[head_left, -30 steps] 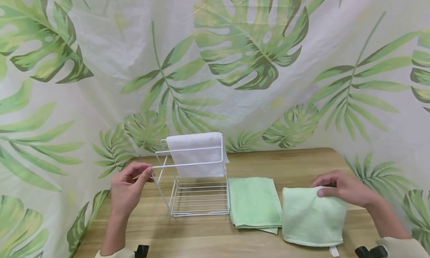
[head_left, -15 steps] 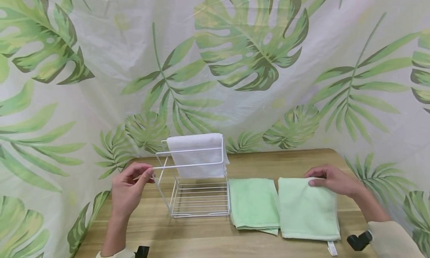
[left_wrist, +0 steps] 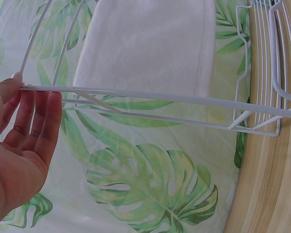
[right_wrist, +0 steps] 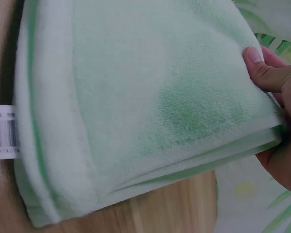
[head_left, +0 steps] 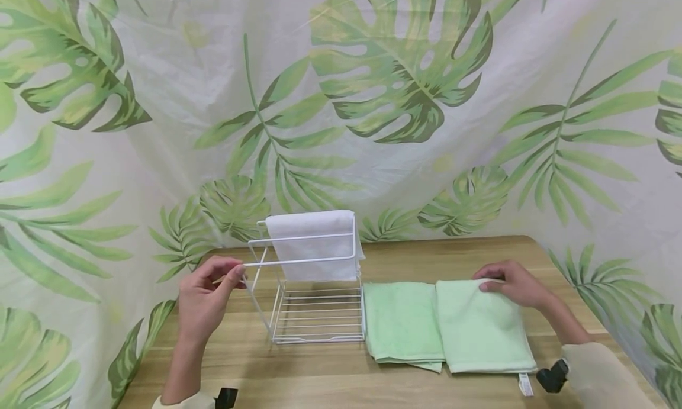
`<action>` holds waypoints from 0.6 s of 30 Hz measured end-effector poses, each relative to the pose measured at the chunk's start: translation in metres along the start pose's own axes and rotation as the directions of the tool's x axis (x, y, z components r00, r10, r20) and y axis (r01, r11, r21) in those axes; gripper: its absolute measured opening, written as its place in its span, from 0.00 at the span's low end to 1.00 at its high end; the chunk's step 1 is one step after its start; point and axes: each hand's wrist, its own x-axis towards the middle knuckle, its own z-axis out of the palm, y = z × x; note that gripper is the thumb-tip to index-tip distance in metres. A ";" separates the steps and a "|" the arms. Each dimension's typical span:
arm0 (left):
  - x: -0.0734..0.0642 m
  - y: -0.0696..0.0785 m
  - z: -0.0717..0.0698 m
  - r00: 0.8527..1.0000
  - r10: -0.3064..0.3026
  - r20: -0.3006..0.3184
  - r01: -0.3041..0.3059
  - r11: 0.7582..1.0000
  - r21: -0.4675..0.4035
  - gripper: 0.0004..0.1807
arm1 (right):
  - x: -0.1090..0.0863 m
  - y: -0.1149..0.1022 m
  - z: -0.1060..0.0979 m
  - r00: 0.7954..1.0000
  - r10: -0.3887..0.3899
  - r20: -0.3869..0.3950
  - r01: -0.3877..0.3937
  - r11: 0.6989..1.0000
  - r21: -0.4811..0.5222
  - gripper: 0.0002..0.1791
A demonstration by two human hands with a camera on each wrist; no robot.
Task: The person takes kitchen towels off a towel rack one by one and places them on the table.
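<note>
From the head view I get the whole layout: a rack (head_left: 318, 341) stands on the bench (head_left: 298, 379), a green towel (head_left: 402, 320) lies flat just to its right, and a paler towel (head_left: 482, 329) overlaps that one's edge. My left hand (head_left: 205, 296) pinches the rack's upper front corner, and my right hand (head_left: 514, 284) pinches the paler towel's far edge, thumb on top; both grips are nearly closed.

Only the left wrist camera shows me the thumb above the wire with the fingers' undersides below it. Only the right wrist camera shows the stacked layers along the paler towel's side and the barcode on its label (right_wrist: 4, 132); in the head view that label is a small white tab.

The rack is thin white wire, box-shaped, with parallel rods across its base. A white towel (head_left: 314, 249) hangs over its back top bar, soft and smooth. The paler towel is a plush, squarish fold with a nubbly, darker patch. Behind hangs a slightly creased, leaf-printed sheet (head_left: 405, 178).
</note>
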 end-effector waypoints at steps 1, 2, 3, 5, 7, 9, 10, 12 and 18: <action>0.000 0.000 0.000 1.000 0.002 0.001 -0.002 1.000 -0.001 0.07 | 0.001 0.002 0.002 1.000 0.012 0.000 -0.012 1.000 0.003 0.07; 0.000 -0.001 0.000 1.000 0.006 0.002 -0.005 1.000 -0.009 0.07 | 0.002 0.003 0.003 1.000 0.024 0.001 -0.024 1.000 0.008 0.07; 0.000 -0.001 0.000 1.000 0.009 0.003 -0.009 1.000 -0.017 0.07 | 0.003 0.005 0.004 0.999 0.034 0.001 -0.034 0.999 0.015 0.07; 0.000 -0.001 0.000 1.000 0.020 0.007 -0.020 0.999 -0.034 0.07 | 0.004 0.009 0.006 0.999 0.047 0.008 -0.047 0.998 0.030 0.07; 0.000 -0.002 0.000 1.000 0.028 0.008 -0.027 0.998 -0.048 0.07 | 0.005 0.012 0.008 0.998 0.054 0.014 -0.054 0.998 0.039 0.08; 0.001 -0.002 0.000 0.999 0.031 0.008 -0.030 0.998 -0.056 0.07 | 0.006 0.016 0.010 0.998 0.057 0.013 -0.058 0.997 0.043 0.08; 0.001 -0.002 0.001 0.999 0.031 0.007 -0.030 0.998 -0.056 0.07 | 0.007 0.017 0.011 0.998 0.061 0.013 -0.061 0.997 0.044 0.08; 0.001 -0.002 0.001 1.000 0.030 0.007 -0.029 0.998 -0.058 0.07 | 0.008 0.020 0.013 0.997 0.073 0.008 -0.073 0.996 0.041 0.08; 0.001 -0.002 0.001 0.999 0.042 0.013 -0.041 0.996 -0.074 0.07 | 0.009 0.028 0.023 0.991 0.131 -0.004 -0.130 0.991 0.038 0.08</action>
